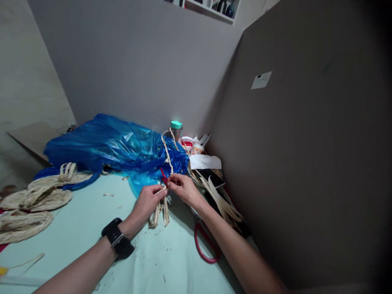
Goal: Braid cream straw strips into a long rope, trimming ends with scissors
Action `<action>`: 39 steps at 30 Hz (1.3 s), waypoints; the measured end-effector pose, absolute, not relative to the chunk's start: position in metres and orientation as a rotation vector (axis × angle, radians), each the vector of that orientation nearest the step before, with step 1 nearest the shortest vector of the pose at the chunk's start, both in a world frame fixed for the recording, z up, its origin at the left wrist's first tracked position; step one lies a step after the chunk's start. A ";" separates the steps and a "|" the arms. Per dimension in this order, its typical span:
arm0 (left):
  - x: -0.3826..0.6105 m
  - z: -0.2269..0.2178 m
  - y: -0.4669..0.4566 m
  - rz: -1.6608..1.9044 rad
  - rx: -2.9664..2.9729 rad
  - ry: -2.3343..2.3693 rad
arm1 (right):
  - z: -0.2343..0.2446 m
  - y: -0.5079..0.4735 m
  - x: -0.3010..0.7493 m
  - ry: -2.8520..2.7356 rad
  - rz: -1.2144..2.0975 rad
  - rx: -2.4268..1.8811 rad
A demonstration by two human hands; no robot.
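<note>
Over the table, my left hand pinches flat strands of pale dried plant fibre, whose loose looped ends hang below the fingers. My right hand meets it at the fingertips, closed on the same fibre beside a bit of red string. A thin twisted fibre cord rises from the hands in a tall loop. Exactly how the fingertips share the strands is hidden. Below my right forearm lie scissors with a red handle, their blades mostly covered.
Blue plastic bags spread along the wall. Woven fibre slippers lie at left. At right are a bundle of loose fibre, a dark phone and white paper. A tumbler with a green lid stands behind.
</note>
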State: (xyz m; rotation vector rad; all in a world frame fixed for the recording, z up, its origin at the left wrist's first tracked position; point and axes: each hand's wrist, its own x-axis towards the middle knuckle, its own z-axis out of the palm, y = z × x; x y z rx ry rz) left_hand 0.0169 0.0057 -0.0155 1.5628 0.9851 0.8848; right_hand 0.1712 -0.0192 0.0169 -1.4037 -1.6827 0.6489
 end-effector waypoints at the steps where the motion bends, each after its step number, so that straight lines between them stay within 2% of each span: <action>1: 0.017 -0.015 0.005 0.881 1.567 0.989 | 0.013 -0.018 0.170 -1.646 0.670 -1.402; 10: 0.019 -0.021 0.006 0.848 1.611 1.036 | -0.008 -0.009 0.163 -1.239 0.814 -1.493; 15: 0.019 -0.020 0.005 0.854 1.622 1.036 | -0.001 -0.010 0.164 -1.240 0.999 -1.429; 25: 0.020 -0.017 0.005 0.839 1.643 1.006 | -0.008 -0.008 0.159 -1.140 1.032 -1.367; 33: 0.020 -0.017 0.006 0.794 1.443 0.993 | 0.004 -0.013 0.172 -1.097 1.305 -1.239; 39: 0.026 -0.030 0.014 0.844 1.325 0.975 | 0.007 -0.011 0.164 -1.066 1.128 -1.293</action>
